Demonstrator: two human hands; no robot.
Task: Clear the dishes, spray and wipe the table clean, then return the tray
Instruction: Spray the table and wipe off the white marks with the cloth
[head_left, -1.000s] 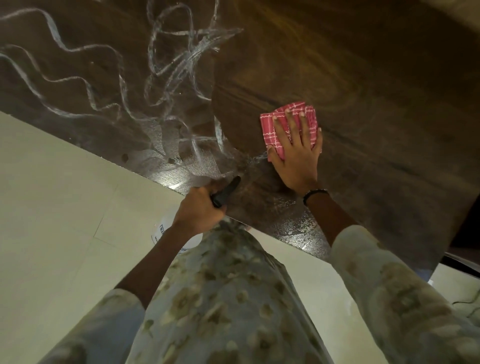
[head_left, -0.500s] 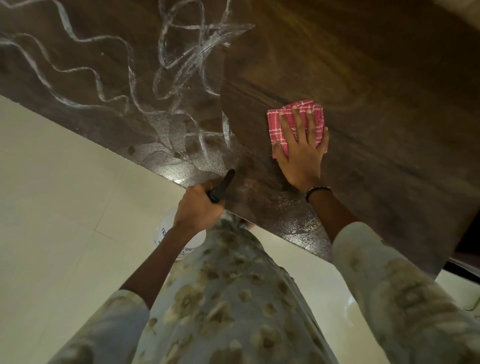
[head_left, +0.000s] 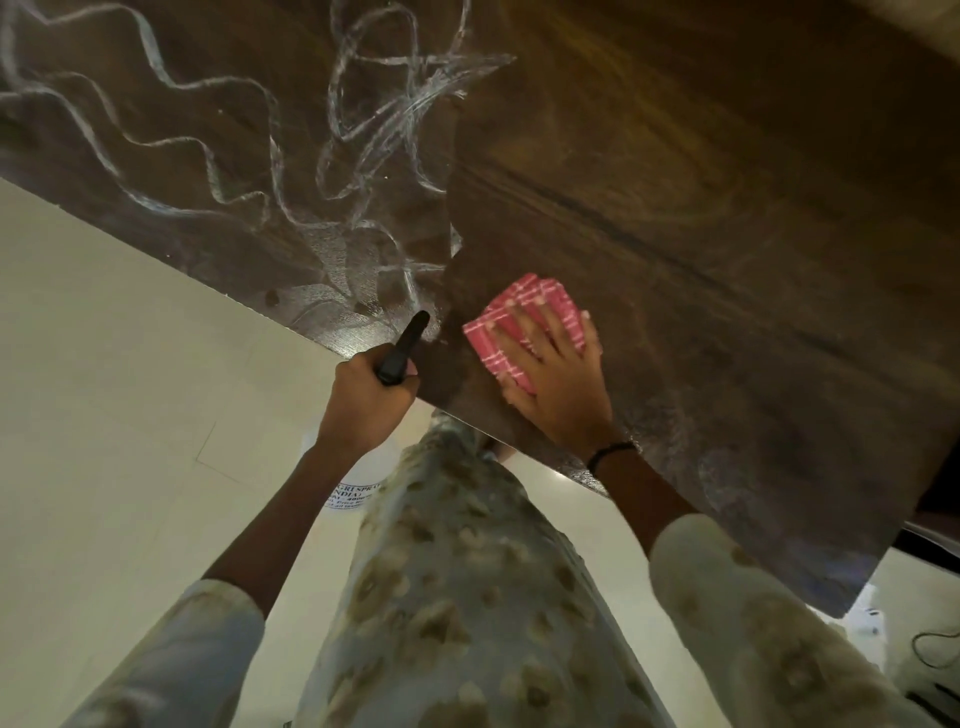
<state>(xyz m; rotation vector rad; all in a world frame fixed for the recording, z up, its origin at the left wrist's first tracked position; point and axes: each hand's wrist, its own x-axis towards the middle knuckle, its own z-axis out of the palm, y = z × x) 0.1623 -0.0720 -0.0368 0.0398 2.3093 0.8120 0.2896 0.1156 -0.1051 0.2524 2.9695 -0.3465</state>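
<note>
Two bare hands work at the near edge of a dark wooden table (head_left: 701, 182), seen from above by a camera on the person's head. Right hand (head_left: 558, 379), near the centre of the view, lies flat with its fingers spread over a folded pink checked cloth (head_left: 519, 322), pressing it onto the tabletop. The cloth sits just in from the table edge and pokes out beyond the fingertips toward 11 o'clock. A thin black band (head_left: 608, 453) circles that wrist.

Left hand (head_left: 363, 400), at about 9 o'clock from the right one, is curled closed around the black trigger head of a spray bottle (head_left: 402, 345), whose nozzle points toward 1 o'clock over the table edge. The bottle's white body (head_left: 353, 486) hangs below the fist, off the table, with printed lettering partly visible and too small to read fully.

Wavy white streaks of spray (head_left: 208, 156) cover the tabletop toward 10 and 12 o'clock. The wood from the cloth toward 2 o'clock looks dark and free of streaks.

Pale floor tiles (head_left: 104, 364) fill the 8 o'clock side. Cream patterned sleeves and clothing (head_left: 467, 597) occupy the 6 o'clock area.
</note>
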